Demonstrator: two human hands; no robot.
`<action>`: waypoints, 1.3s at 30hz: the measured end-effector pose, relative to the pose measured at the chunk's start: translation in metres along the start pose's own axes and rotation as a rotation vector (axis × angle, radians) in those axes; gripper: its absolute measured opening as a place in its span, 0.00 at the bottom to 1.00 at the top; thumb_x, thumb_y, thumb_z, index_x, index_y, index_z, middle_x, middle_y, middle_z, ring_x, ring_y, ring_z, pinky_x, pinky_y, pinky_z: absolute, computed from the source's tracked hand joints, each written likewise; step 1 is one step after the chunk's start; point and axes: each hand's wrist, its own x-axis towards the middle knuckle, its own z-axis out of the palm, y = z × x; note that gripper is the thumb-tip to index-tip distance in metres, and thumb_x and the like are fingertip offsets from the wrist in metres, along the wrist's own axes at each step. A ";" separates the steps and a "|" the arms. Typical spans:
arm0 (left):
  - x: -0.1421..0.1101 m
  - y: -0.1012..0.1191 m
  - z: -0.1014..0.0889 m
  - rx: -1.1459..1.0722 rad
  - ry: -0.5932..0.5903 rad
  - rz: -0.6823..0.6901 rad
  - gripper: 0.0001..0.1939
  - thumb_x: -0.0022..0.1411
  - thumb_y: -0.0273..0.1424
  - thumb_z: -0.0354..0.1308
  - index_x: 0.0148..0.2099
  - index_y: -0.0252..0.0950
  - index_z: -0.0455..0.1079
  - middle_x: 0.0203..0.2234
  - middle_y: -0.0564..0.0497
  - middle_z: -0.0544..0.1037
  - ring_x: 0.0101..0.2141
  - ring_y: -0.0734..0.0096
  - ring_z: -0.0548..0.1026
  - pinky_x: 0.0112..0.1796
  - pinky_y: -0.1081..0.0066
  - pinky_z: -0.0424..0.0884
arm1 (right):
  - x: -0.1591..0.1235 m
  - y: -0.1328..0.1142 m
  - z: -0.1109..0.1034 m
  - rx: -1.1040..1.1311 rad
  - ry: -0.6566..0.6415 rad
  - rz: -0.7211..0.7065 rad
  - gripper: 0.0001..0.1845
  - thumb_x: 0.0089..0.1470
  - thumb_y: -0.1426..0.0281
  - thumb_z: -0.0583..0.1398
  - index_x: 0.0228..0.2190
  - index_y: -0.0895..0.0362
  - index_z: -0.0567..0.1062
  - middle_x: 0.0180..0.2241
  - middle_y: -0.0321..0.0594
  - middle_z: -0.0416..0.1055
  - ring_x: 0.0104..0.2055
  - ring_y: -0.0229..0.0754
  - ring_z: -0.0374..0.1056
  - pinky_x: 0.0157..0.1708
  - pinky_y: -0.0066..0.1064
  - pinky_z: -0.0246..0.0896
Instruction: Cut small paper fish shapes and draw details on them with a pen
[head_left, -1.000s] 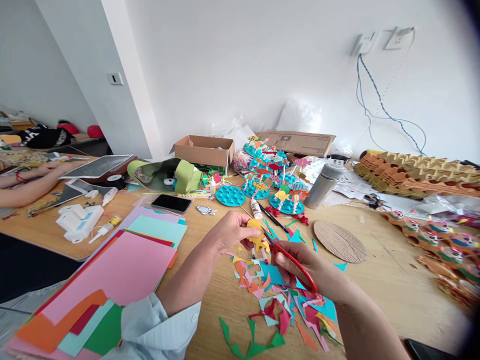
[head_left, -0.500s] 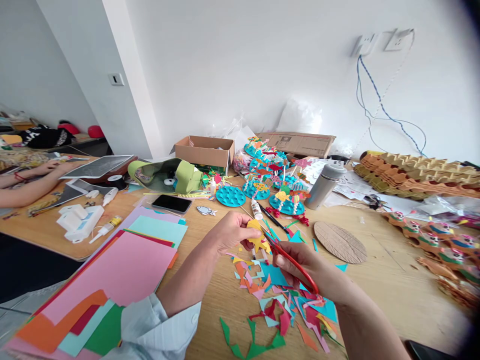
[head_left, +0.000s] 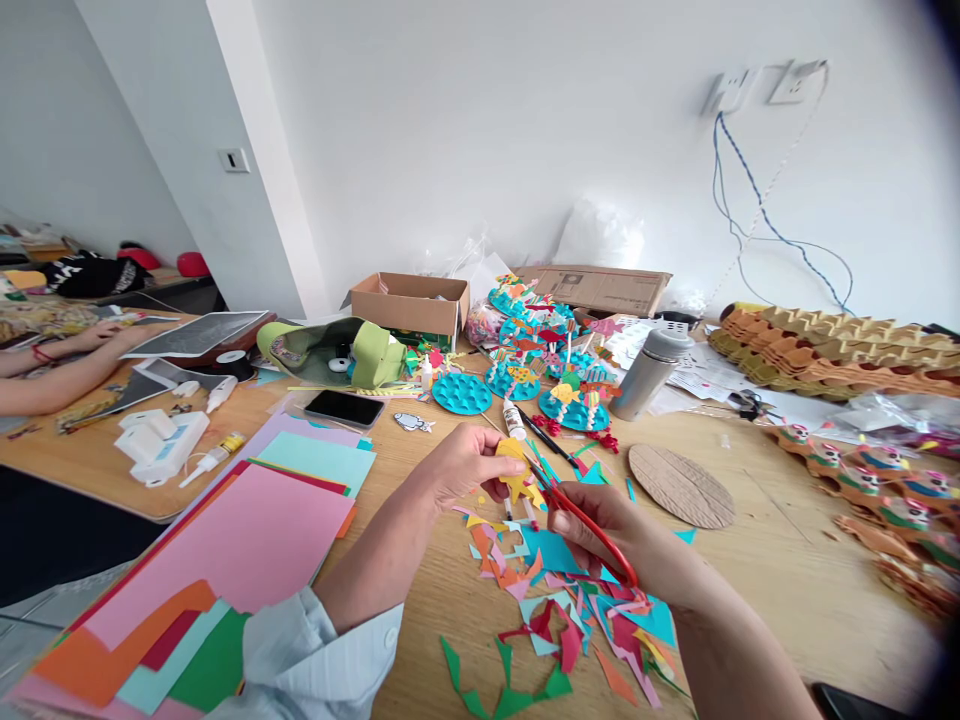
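Observation:
Between the thumb and fingers of my left hand (head_left: pixel 474 462) is a piece of yellow paper (head_left: pixel 513 462) with a jagged, partly cut outline. My right hand (head_left: pixel 600 522) grips red-handled scissors (head_left: pixel 600 540), whose blades reach to the right edge of the yellow paper. Whether the blades are closed on the paper I cannot tell. Beneath both hands lie many coloured paper scraps (head_left: pixel 551 610) in blue, pink, orange, red and green. A small white glue bottle (head_left: pixel 514 420) and a black pen (head_left: pixel 551 438) lie just beyond my hands.
Left are stacked coloured sheets (head_left: pixel 247 540), a phone (head_left: pixel 345 407) and a green cap (head_left: pixel 322 350). Decorated blue discs (head_left: pixel 461 393) stand behind, near a steel bottle (head_left: pixel 651 370). A cardboard oval (head_left: pixel 680 485) lies right. Another person's arms (head_left: pixel 67 365) rest far left.
The two hands, the yellow paper and the scissors are almost in the same place. The scissor blades have shifted very slightly against the paper.

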 end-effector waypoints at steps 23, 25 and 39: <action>0.006 -0.006 0.007 -0.073 0.094 0.002 0.15 0.43 0.37 0.66 0.28 0.28 0.72 0.20 0.48 0.76 0.17 0.78 0.69 0.21 0.77 0.66 | 0.004 0.009 -0.001 0.004 0.006 -0.024 0.29 0.52 0.42 0.55 0.27 0.57 0.64 0.17 0.30 0.60 0.18 0.31 0.53 0.18 0.24 0.44; 0.006 -0.007 0.007 -0.068 0.089 0.005 0.15 0.43 0.36 0.65 0.29 0.28 0.72 0.20 0.47 0.76 0.18 0.77 0.69 0.21 0.77 0.66 | 0.003 0.007 0.000 0.009 0.000 -0.034 0.30 0.52 0.42 0.55 0.27 0.58 0.64 0.18 0.30 0.60 0.19 0.31 0.53 0.18 0.25 0.44; 0.007 -0.009 0.007 -0.052 0.071 0.009 0.14 0.45 0.35 0.63 0.30 0.27 0.72 0.21 0.46 0.76 0.18 0.77 0.69 0.21 0.77 0.65 | 0.003 0.001 0.002 0.015 0.000 -0.049 0.31 0.51 0.41 0.54 0.26 0.58 0.64 0.18 0.31 0.60 0.19 0.31 0.53 0.19 0.26 0.45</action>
